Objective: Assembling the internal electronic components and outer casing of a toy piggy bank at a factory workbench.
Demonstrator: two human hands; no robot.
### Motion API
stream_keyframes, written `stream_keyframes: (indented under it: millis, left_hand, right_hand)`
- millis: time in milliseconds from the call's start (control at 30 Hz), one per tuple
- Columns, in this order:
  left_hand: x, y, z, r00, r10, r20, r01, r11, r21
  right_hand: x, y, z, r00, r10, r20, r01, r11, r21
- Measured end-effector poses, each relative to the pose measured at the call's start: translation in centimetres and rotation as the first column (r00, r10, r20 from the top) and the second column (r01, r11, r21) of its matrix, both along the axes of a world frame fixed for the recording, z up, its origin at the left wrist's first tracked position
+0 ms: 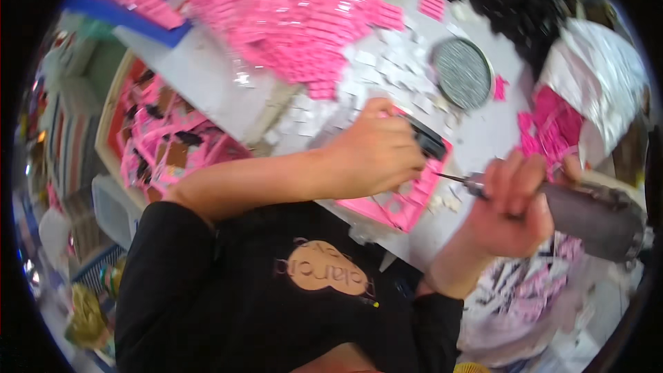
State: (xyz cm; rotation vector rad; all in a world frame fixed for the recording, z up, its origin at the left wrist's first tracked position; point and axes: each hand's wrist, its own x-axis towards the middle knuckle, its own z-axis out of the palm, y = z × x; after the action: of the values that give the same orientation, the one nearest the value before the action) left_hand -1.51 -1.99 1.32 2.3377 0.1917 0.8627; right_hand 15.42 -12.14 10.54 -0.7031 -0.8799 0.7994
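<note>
My right hand is wrapped around a grey powered screwdriver. Its thin bit points left, with the tip at the right edge of a pink plastic casing; whether it touches cannot be made out. Bent over the casing, my left hand grips it, fingers curled against a black plastic part lying at its upper right. The left fingertips are partly hidden, and the hand covers much of the casing. Small white bits lie beside the casing's right edge.
Beyond my hands are a round tin of small metal pieces, scattered white squares and heaped pink parts. A box of pink assemblies stands left; a silver bag with magenta pieces stands right. Black parts lie far right.
</note>
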Motion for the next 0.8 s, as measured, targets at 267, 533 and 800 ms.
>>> stream_keyframes:
  millis: [267,533,800]
  left_hand:
    - [-0.1,-1.7,0.1,0.999,-0.046,0.005,0.046,0.983,-0.178]
    - [0.5,-1.1,0.4,0.996,-0.07,0.046,0.076,0.987,-0.145]
    - [1.4,-0.8,0.4,0.994,-0.045,0.103,0.055,0.994,-0.093]
  right_hand:
    - [-0.9,-1.5,-0.3,0.982,0.066,0.178,-0.076,0.996,0.051]
    - [-1.4,-1.9,-1.0,0.999,0.018,0.049,-0.02,0.999,0.032]
    - [-0.9,-1.7,-0.7,0.995,0.012,0.103,-0.019,0.998,0.064]
